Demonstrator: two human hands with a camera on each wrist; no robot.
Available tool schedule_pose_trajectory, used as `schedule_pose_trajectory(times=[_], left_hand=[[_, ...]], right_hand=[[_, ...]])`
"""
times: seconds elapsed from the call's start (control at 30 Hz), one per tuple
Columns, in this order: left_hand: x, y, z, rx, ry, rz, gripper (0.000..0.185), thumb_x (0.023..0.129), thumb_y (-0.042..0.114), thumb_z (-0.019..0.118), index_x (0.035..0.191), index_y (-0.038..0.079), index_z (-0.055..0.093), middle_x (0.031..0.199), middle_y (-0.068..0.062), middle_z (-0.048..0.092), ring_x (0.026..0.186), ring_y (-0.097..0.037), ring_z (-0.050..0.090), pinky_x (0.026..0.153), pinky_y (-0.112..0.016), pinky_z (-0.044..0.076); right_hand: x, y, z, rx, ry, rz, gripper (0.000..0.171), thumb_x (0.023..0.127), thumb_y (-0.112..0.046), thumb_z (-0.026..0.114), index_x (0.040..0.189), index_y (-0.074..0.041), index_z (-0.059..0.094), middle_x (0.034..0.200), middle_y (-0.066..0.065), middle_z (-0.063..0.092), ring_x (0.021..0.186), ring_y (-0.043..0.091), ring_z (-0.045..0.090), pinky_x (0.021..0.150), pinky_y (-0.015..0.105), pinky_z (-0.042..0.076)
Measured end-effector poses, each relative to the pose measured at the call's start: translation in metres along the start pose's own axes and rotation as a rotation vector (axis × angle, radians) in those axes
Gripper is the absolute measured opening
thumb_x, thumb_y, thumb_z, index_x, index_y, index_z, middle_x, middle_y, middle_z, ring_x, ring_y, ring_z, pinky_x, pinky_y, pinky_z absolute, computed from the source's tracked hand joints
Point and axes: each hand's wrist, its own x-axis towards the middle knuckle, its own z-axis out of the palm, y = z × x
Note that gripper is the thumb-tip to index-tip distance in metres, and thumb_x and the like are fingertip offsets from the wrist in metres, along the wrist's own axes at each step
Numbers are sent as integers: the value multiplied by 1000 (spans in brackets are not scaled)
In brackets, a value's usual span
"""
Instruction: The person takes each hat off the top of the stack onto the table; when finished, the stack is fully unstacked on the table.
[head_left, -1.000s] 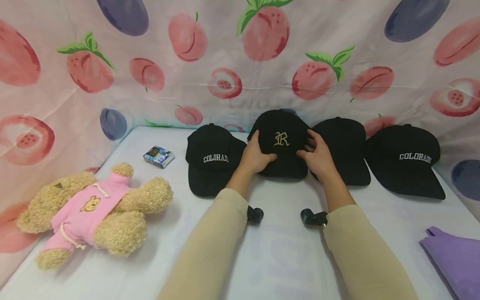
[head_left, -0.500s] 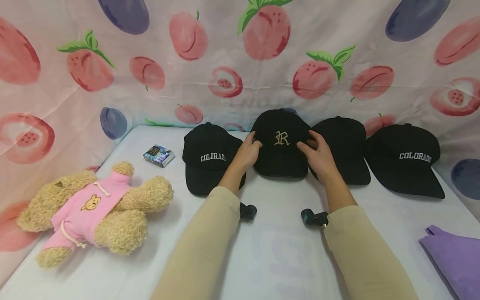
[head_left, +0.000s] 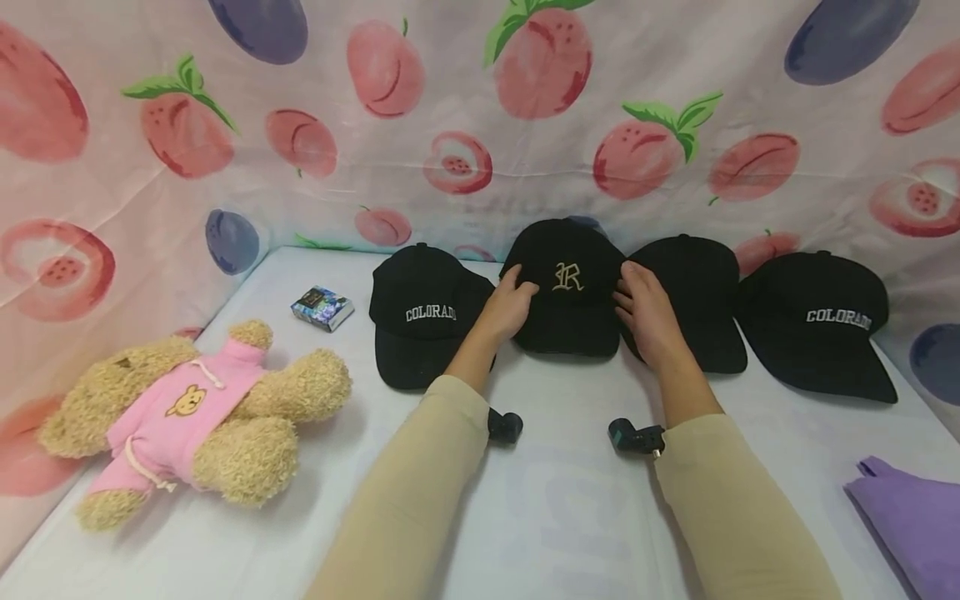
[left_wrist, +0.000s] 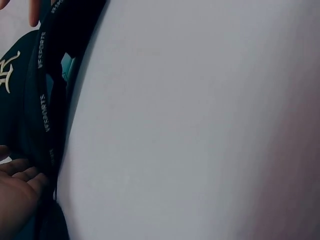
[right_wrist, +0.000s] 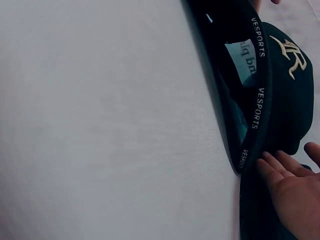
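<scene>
A black baseball cap (head_left: 567,287) with a gold letter R stands upright on the white tabletop, its brim facing me. At its left side is my left hand (head_left: 506,312), thumb lifted off the front and fingers relaxed along the edge. My right hand (head_left: 651,310) has straight fingers against the cap's right side; the right wrist view shows its fingertips (right_wrist: 270,165) touching there. VESPORTS lettering runs along the cap's inner tape (right_wrist: 257,105). Close on the left sits a COLORADO cap (head_left: 423,308), partly behind my left wrist. A plain black cap (head_left: 693,300) adjoins my right hand.
Another COLORADO cap (head_left: 821,321) ends the row at right. A teddy bear (head_left: 187,417) in a pink hoodie lies at left, with a small blue patterned box (head_left: 322,308) behind it. Purple cloth (head_left: 911,517) lies front right. A fruit-print curtain (head_left: 457,75) hangs behind.
Both thumbs have come off the front of the R cap, and the hands have loosened at its sides. The left COLORADO cap has shifted slightly left. The view has turned a little.
</scene>
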Motion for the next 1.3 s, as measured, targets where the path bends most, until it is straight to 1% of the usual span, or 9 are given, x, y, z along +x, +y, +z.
schedule_pose_trajectory(times=[0.2,0.27,0.37,0.47,0.6,0.87,1.0,1.13,1.3], left_hand=[[-3,1,-3,-7,-4,-10,64,107,37,40,167,24,21,173,-3,20,160,-26,20,128,-50,22],[-5,2,-8,6,-11,-3,63,108,37,38,167,24,20,174,-2,20,160,-25,20,128,-49,22],[-8,6,-17,3,-4,42,61,109,37,35,167,21,21,173,-4,22,159,-26,21,128,-48,23],[-12,9,-25,-30,15,88,60,110,37,33,166,19,23,171,-6,25,157,-26,27,126,-47,26],[-19,11,-32,-71,35,115,58,111,37,31,166,18,24,170,-8,29,155,-25,31,126,-45,27],[-37,16,-39,-165,131,206,54,111,33,33,163,20,32,166,-7,37,153,-24,35,125,-45,30],[-48,20,-45,-185,202,260,54,109,30,36,162,18,36,162,-7,42,150,-21,40,125,-41,29],[-56,21,-52,-165,268,302,53,108,31,38,160,19,39,160,-5,45,148,-18,42,125,-40,31],[-67,20,-60,-144,299,320,54,108,32,37,161,20,36,162,-2,43,151,-18,39,124,-43,32]], right_hand=[[-3,0,1,32,8,-14,80,108,-58,32,168,-14,2,174,16,7,161,30,15,131,43,14],[-4,0,2,32,46,-31,77,109,-55,35,168,-14,7,173,16,13,160,30,20,130,44,18],[-5,-2,5,14,119,-70,72,109,-51,39,167,-16,16,171,15,23,157,31,29,128,45,25],[-8,-8,10,-16,180,-110,66,109,-48,43,165,-19,24,167,12,31,151,28,37,124,46,32],[-13,-17,20,-44,237,-156,59,109,-45,44,162,-22,33,161,10,40,141,22,44,118,45,38],[-21,-28,44,-42,268,-272,53,109,-38,50,157,-19,42,154,10,46,136,19,47,113,46,43],[-24,-32,56,-11,270,-278,51,108,-37,52,156,-20,45,149,9,50,131,17,50,112,46,44],[-27,-35,67,27,262,-279,49,107,-34,54,154,-21,47,142,5,53,128,16,53,111,45,46],[-28,-34,79,68,249,-270,46,107,-29,55,152,-20,49,141,9,55,122,13,56,109,44,49]])
